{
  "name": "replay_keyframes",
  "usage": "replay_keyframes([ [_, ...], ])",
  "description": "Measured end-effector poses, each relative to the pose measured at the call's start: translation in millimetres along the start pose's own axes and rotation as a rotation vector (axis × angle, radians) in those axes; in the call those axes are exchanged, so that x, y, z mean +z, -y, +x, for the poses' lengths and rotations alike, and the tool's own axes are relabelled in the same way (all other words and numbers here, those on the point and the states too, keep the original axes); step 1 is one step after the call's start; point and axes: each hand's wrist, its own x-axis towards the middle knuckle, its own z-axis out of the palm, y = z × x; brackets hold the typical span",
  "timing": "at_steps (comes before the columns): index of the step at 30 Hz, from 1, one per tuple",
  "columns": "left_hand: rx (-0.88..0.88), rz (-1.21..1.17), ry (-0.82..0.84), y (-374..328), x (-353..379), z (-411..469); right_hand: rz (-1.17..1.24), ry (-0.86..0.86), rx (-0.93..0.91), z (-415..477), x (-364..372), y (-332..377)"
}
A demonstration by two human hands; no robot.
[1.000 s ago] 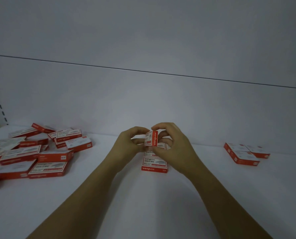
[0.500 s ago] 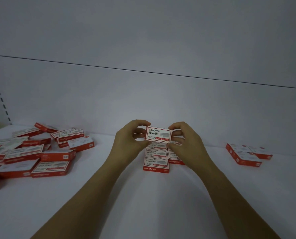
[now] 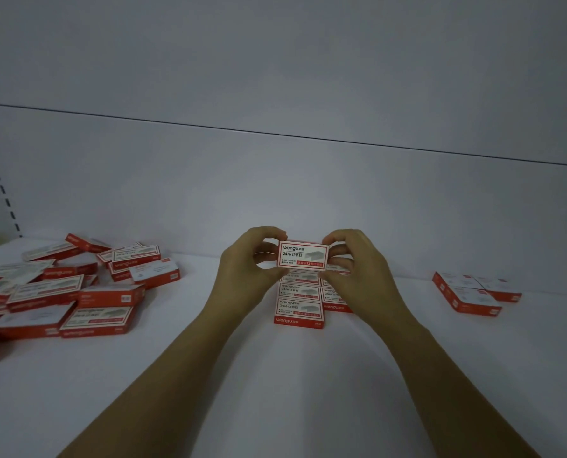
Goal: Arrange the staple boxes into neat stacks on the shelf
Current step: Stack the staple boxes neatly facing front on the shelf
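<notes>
Two bare forearms are reaching forward and slightly inward from the bottom corners, meeting at the middle of a white shelf [image 3: 275, 375]. The left hand [image 3: 245, 276] and the right hand [image 3: 358, 276] are both raised above the shelf surface, fingers curled, thumbs underneath. Between them they are pinching a single staple box [image 3: 303, 255], each hand gripping one short end, so the box is sitting between the fingertips with its printed white and red face turned toward the camera. Directly below and behind the held box, a neat group of boxes [image 3: 299, 309] is lying flat in rows on the shelf. Far to the left, a loose pile of boxes [image 3: 74, 285] is lying jumbled at many angles. Far to the right, a small group of boxes [image 3: 474, 290] is lying flat.
</notes>
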Motion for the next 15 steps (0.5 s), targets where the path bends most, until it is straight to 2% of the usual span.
replay_keyframes([
  [8, -0.031, -0.003, 0.031, 0.3, -0.7, 0.0, -0.024, 0.048, -0.034, -0.5, -1.1, -1.0],
  [15, -0.051, 0.059, 0.176, -6.1, 1.0, -2.2, -0.244, 0.164, -0.074, -3.1, -13.1, -0.4],
])
